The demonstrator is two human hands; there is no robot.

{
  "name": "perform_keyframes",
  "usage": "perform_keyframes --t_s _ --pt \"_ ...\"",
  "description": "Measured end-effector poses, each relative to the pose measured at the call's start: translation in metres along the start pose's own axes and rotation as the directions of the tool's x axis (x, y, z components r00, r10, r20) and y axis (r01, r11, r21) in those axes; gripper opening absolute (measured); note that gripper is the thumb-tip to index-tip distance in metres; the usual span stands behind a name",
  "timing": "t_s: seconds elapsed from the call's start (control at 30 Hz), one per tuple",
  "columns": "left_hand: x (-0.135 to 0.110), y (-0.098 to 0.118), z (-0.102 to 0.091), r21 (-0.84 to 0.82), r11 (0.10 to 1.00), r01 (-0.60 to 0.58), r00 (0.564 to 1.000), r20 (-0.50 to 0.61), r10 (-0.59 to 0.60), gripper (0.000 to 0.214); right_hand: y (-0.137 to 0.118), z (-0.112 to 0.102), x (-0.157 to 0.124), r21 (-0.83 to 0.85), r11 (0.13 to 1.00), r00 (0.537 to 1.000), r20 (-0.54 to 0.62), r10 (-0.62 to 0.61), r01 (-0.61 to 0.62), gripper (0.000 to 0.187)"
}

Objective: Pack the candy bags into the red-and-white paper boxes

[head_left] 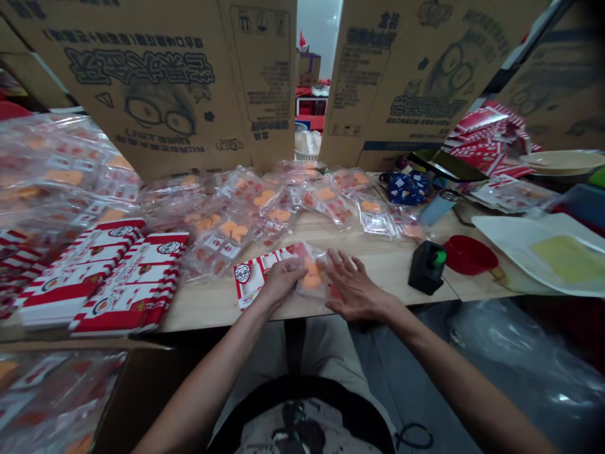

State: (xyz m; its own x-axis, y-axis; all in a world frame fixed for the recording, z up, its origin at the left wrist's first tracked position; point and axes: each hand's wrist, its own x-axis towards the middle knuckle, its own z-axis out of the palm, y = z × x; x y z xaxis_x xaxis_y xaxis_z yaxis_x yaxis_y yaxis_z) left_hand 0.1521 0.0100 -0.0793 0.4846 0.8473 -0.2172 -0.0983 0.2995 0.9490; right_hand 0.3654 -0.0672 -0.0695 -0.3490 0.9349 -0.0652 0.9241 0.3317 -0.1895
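My left hand (282,279) has its fingers curled on a red-and-white striped card (255,272) that lies flat near the table's front edge. A clear plastic packet with orange pieces (312,272) lies partly over the card's right end. Beside it, my right hand (352,285) rests flat with spread fingers on the packet's right side.
Two stacks of striped cards (106,277) lie at the left. Many clear packets (255,208) cover the table's middle and left. A black tape dispenser (426,267), a red bowl (469,254) and a white tray (515,246) sit at the right. Cardboard boxes (165,82) stand behind.
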Motion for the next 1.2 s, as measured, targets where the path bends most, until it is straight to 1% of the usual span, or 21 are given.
perform_keyframes --t_s 0.07,0.13,0.27,0.37,0.4,0.43,0.47,0.5,0.53,0.57,0.6,0.67,0.73,0.8,0.87,0.9,0.97,1.03,1.1,1.13,1.2 --pt "0.002 -0.005 0.002 0.045 0.999 0.028 0.999 0.017 -0.029 0.035 0.0 0.013 0.01 -0.033 0.999 0.998 0.056 -0.012 0.014 0.107" --pt "0.003 -0.012 0.004 0.089 0.995 0.048 0.999 0.001 -0.048 0.034 0.01 0.028 0.018 -0.042 0.996 0.994 0.069 -0.081 0.084 0.102" --pt "0.003 -0.023 0.007 0.217 0.974 0.067 0.997 -0.044 -0.058 0.04 0.036 0.048 0.022 -0.058 0.963 0.964 -0.017 -0.266 0.265 0.099" --pt "0.004 -0.012 0.0 0.357 0.933 0.031 0.992 -0.123 0.014 0.045 0.054 0.047 0.022 -0.046 0.968 0.965 -0.086 -0.248 0.245 0.103" --pt "0.005 -0.005 -0.005 0.47 0.883 -0.005 0.986 -0.143 0.082 0.05 0.059 0.043 0.022 -0.047 0.98 0.974 -0.115 -0.197 0.192 0.101" --pt "0.007 0.003 -0.011 0.612 0.79 -0.035 0.979 -0.138 0.15 0.058 0.064 0.037 0.021 -0.056 0.991 0.981 -0.148 -0.128 0.121 0.098" --pt "0.01 0.012 -0.018 0.756 0.653 -0.053 0.975 -0.101 0.197 0.068 0.069 0.031 0.021 -0.076 0.996 0.982 -0.182 -0.052 0.038 0.093" --pt "0.015 0.018 -0.025 0.87 0.489 -0.06 0.98 -0.042 0.195 0.078 0.072 0.025 0.021 -0.103 0.993 0.975 -0.219 0.027 -0.051 0.089" --pt "0.02 0.023 -0.032 0.941 0.334 -0.06 0.99 0.014 0.14 0.09 0.075 0.019 0.022 -0.134 0.982 0.962 -0.256 0.097 -0.135 0.085" --pt "0.025 0.026 -0.037 0.974 0.218 -0.059 0.997 0.048 0.056 0.102 0.077 0.014 0.023 -0.162 0.966 0.946 -0.289 0.149 -0.201 0.083" --pt "0.03 0.027 -0.042 0.988 0.141 -0.062 0.998 0.065 -0.022 0.112 0.077 0.01 0.024 -0.183 0.952 0.932 -0.315 0.18 -0.246 0.082" --pt "0.036 0.024 -0.048 0.993 0.079 -0.086 0.991 0.094 -0.096 0.121 0.075 0.004 0.025 -0.204 0.937 0.915 -0.35 0.202 -0.284 0.081" --pt "0.034 0.022 -0.053 0.985 0.103 -0.141 0.987 0.147 -0.058 0.118 0.068 -0.002 0.025 -0.2 0.938 0.913 -0.358 0.198 -0.282 0.08" --pt "0.025 0.026 -0.061 0.957 0.189 -0.22 0.975 0.216 0.044 0.115 0.06 -0.015 0.02 -0.164 0.946 0.909 -0.363 0.206 -0.28 0.08" --pt "0.011 0.035 -0.072 0.902 0.281 -0.326 0.942 0.284 0.181 0.122 0.055 -0.037 0.012 -0.073 0.968 0.909 -0.367 0.198 -0.24 0.082" --pt "0.003 0.04 -0.078 0.866 0.316 -0.388 0.914 0.316 0.255 0.127 0.053 -0.051 0.007 0.0 0.984 0.921 -0.354 0.165 -0.176 0.082" --pt "-0.011 0.052 -0.085 0.784 0.356 -0.509 0.843 0.37 0.391 0.134 0.051 -0.081 -0.003 0.197 0.98 0.956 -0.292 0.018 0.042 0.082" --pt "-0.023 0.06 -0.085 0.707 0.388 -0.592 0.786 0.399 0.472 0.136 0.048 -0.11 -0.01 0.391 0.883 0.959 -0.214 -0.188 0.261 0.081" --pt "-0.032 0.065 -0.077 0.644 0.432 -0.632 0.763 0.417 0.494 0.136 0.042 -0.131 -0.012 0.489 0.787 0.925 -0.152 -0.348 0.376 0.081" --pt "-0.036 0.067 -0.073 0.62 0.453 -0.641 0.76 0.428 0.489 0.135 0.038 -0.139 -0.012 0.495 0.766 0.907 -0.126 -0.402 0.409 0.081" --pt "-0.043 0.07 -0.063 0.586 0.497 -0.639 0.768 0.456 0.45 0.135 0.028 -0.151 -0.009 0.44 0.779 0.885 -0.085 -0.459 0.446 0.079"
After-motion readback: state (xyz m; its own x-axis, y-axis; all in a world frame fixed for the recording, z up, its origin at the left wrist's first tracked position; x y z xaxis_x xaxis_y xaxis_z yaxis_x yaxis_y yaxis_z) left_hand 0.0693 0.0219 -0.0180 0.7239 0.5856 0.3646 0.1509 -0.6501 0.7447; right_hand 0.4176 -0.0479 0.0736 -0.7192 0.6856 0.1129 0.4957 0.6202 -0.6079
